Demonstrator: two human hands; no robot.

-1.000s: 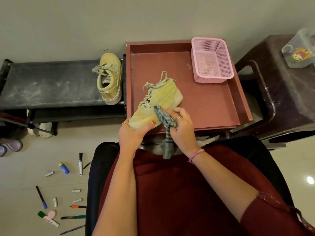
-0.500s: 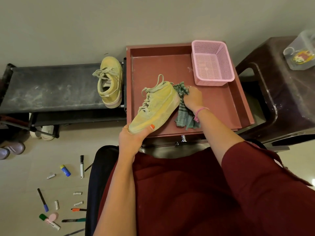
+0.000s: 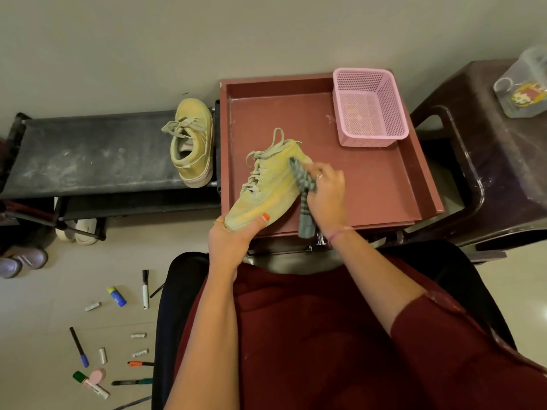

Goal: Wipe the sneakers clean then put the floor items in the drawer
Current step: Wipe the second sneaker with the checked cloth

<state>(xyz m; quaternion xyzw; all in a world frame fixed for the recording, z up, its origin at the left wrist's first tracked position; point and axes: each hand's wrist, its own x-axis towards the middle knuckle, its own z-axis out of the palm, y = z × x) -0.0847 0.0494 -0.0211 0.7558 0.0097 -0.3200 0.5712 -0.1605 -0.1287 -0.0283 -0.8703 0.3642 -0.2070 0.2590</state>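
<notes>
Beige floor tiles at near left hold scattered markers [image 3: 79, 346] and small caps, several too small to identify. Over the open maroon drawer [image 3: 370, 184], the left hand [image 3: 229, 242] grips the toe of a yellow-green lace-up sneaker [image 3: 266, 187]; its underside is hidden. The right hand [image 3: 327, 196] pinches a grey checked cloth [image 3: 302, 179] against the sneaker's heel side, fingers curled. Its matching sneaker [image 3: 192, 143] rests on the dusty black rack [image 3: 88, 155] at left.

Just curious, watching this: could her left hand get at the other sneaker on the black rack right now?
Probably not at once. The left hand grips the toe of the sneaker being wiped. The other sneaker sits uncovered on the black rack, so the way looks free once she lets go.
</notes>
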